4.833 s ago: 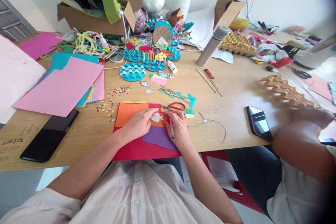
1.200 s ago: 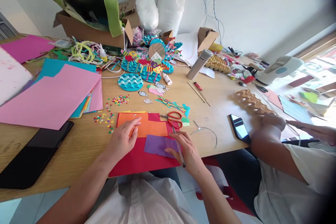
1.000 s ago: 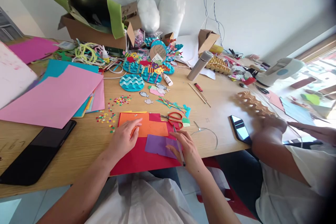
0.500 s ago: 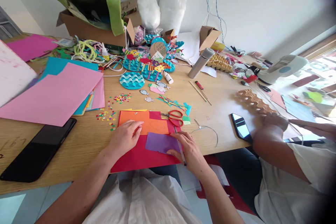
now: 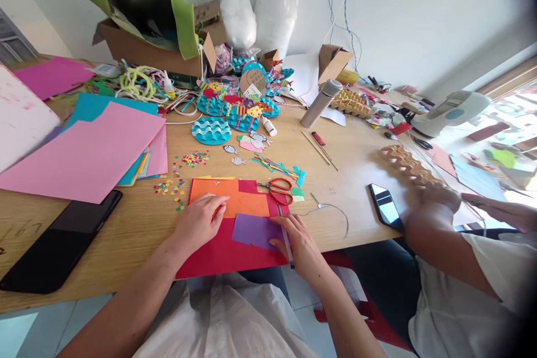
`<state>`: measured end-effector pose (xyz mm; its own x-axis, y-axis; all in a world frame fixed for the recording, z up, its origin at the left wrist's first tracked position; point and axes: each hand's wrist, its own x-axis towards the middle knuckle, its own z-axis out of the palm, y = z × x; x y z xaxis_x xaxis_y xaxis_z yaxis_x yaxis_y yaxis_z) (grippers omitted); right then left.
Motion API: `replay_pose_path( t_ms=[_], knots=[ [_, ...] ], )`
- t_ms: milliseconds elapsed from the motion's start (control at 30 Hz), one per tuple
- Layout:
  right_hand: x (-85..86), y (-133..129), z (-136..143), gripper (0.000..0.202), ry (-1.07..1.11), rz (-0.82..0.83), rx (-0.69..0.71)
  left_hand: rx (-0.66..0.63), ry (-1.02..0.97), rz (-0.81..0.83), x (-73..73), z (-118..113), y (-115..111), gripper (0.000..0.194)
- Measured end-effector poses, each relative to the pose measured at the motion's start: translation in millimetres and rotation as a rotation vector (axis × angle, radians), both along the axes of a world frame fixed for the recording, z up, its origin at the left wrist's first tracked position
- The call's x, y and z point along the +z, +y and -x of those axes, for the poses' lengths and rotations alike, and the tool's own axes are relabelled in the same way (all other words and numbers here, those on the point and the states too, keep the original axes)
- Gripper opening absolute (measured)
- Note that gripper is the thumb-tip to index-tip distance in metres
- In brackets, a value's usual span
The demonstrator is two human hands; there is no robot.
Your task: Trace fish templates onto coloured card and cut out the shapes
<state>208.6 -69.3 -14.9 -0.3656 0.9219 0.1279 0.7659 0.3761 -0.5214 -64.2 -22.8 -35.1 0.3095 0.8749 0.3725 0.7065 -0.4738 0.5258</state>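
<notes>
My left hand lies on the orange paper, fingers extended to the right and slightly bent, holding nothing. My right hand is curled round a slim pen, which slants across the right end of a purple paper piece. The thumb and fingertips rest at that paper's edge. Beneath these sheets is a larger red sheet. A smaller orange piece bears a faint drawn outline. Red-handled scissors lie just above it, beyond my right hand.
Confetti, paper fish and thin strips lie farther back. Pink paper and a black phone are at left. A steel flask stands behind. At right sit another phone and a co-worker's arm.
My right hand and the pen have shifted very slightly, the pen's lower end moving left. My left hand and the papers stay in place.
</notes>
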Motion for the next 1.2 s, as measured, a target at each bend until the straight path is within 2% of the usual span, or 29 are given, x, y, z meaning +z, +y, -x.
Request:
replay_pose_path(
  t_ms=[167, 267, 433, 600, 733, 867, 1000, 1200],
  knots=[
    [-8.8, 2.6, 0.4, 0.026, 0.083, 0.018, -0.063, -0.005, -0.017, -0.027, 0.0, -0.8, 0.3, 0.024],
    [-8.6, 3.7, 1.3, 0.025, 0.121, 0.022, -0.075, 0.002, -0.026, -0.013, 0.2, -0.9, 0.6, 0.024],
    [7.3, 15.3, 7.2, 0.023, 0.221, 0.003, -0.036, 0.022, -0.187, 0.098, 8.9, 1.0, -1.3, 0.032],
    [24.5, 48.0, 30.3, 0.022, 0.248, -0.073, 0.062, 0.06, -0.385, 0.263, 17.7, 5.1, -2.4, 0.042],
    [25.2, 72.8, 50.2, 0.021, 0.275, -0.095, 0.1, 0.165, -0.42, 0.211, 7.6, 7.2, 2.9, 0.039],
    [19.2, 87.0, 57.5, 0.021, 0.298, -0.071, 0.09, 0.241, -0.425, 0.178, -3.3, 8.9, 7.6, 0.034],
    [13.3, 94.6, 55.6, 0.02, 0.295, -0.045, 0.029, 0.317, -0.432, 0.166, -5.6, 10.4, 8.6, 0.035],
    [8.0, 101.8, 57.0, 0.02, 0.297, -0.044, 0.015, 0.334, -0.36, 0.151, -6.1, 11.8, 8.6, 0.036]
  ],
)
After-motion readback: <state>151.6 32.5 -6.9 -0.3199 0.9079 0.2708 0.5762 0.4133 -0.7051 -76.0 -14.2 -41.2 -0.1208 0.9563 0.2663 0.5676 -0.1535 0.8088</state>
